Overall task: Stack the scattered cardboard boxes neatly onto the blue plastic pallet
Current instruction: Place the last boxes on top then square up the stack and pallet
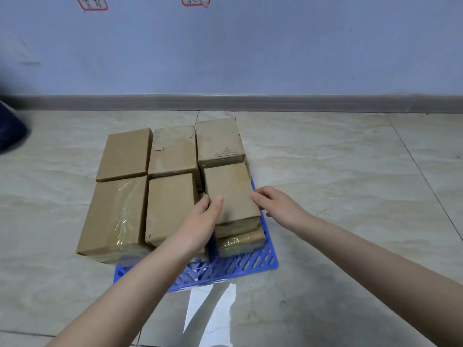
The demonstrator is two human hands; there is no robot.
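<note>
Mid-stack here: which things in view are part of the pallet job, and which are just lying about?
Part of the job:
- blue pallet
- cardboard boxes on it, six tops showing
- near-right top box, touched by left hand and right hand

Just lying about:
- white sheet on the floor
- dark object at far left
- red-edged wall labels

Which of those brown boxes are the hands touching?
The near right box, which sits on top of another box at the pallet's front right. The left hand and right hand flank its sides; no other box is touched.
</note>
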